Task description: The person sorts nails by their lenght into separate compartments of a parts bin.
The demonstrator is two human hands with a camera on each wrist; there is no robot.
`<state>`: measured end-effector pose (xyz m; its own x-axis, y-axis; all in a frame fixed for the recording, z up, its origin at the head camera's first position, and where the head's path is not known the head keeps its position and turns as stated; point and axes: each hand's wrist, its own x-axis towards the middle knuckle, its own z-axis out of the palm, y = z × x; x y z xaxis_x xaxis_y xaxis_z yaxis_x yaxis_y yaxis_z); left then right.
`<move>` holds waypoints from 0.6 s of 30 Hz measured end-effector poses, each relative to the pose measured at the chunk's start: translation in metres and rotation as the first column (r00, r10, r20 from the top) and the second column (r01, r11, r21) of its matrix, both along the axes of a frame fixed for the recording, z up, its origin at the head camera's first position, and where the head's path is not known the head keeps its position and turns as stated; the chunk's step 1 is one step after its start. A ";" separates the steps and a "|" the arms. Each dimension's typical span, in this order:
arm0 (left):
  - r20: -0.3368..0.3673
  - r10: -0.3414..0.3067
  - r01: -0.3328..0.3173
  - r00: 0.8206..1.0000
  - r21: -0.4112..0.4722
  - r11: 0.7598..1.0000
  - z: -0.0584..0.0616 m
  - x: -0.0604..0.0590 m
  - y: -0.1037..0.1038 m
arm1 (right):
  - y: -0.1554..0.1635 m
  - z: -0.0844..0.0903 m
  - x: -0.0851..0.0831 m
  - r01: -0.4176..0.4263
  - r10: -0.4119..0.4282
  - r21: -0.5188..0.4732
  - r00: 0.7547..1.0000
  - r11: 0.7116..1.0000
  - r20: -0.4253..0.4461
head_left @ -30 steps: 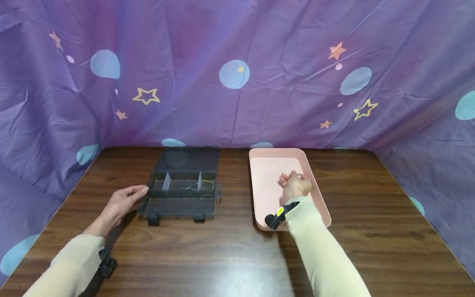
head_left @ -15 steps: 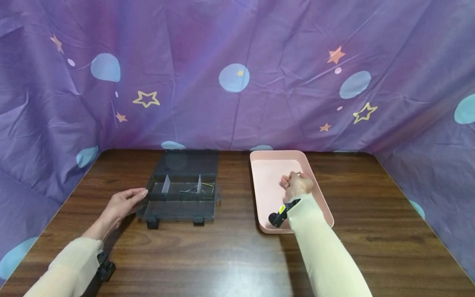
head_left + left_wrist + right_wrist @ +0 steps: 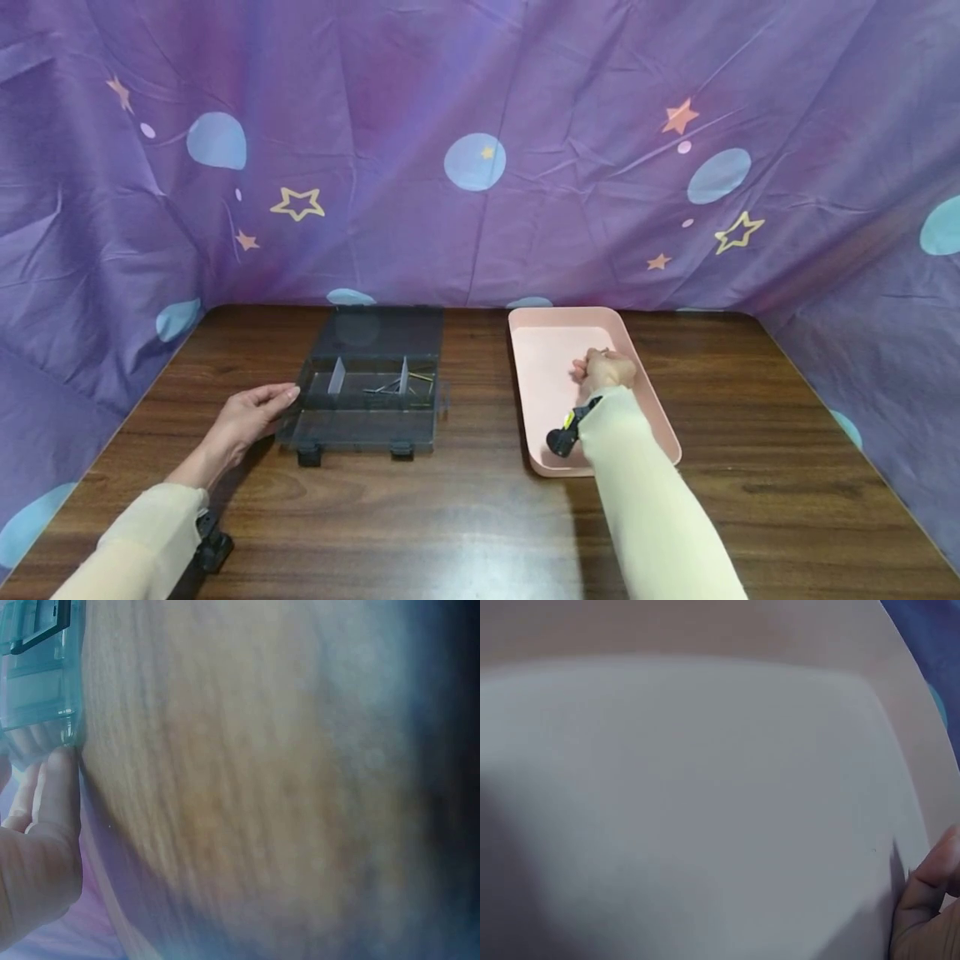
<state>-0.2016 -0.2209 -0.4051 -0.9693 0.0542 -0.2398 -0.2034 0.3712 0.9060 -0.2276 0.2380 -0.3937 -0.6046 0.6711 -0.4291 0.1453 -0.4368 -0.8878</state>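
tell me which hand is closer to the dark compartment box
Left. The left hand touches the box's left edge with straight fingers; the right hand is curled over the pink tray, apart from it.

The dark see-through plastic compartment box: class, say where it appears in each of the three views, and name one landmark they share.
Head: dark see-through plastic compartment box left of centre, left hand touching it.
Left wrist: its corner at top left.
Right wrist: not in it.
Shared landmark: left hand.
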 end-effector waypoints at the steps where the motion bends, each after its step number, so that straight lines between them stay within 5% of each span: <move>1: 0.000 0.002 -0.002 1.000 -0.001 1.000 0.000 0.000 0.000 | 0.001 0.001 0.000 -0.009 0.009 0.013 1.000 1.000 0.007; 18: 0.002 -0.009 0.010 1.000 -0.024 1.000 0.001 0.002 0.001 | 0.017 0.000 -0.007 -0.160 0.129 0.209 0.980 0.965 0.152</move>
